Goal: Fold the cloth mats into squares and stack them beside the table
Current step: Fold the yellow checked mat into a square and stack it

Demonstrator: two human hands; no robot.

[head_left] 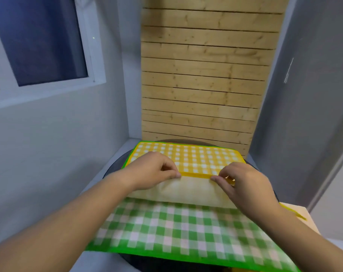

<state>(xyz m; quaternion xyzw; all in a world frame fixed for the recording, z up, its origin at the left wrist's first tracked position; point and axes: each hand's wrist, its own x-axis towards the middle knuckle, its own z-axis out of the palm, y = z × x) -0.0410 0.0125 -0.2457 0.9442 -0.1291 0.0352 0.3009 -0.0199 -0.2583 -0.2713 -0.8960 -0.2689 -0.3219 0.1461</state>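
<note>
The green mat (166,228) lies beneath the yellow mat (186,156), whose turned-over edge the left hand (153,171) and right hand (245,185) each pinch. Keep it taut between the pinches and land it squarely beyond.

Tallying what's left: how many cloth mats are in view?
2. The yellow checked mat lies on top, left hand and right hand pinching its edge; the green checked mat lies beneath. A yellow strip past the right forearm may be a third.
</note>
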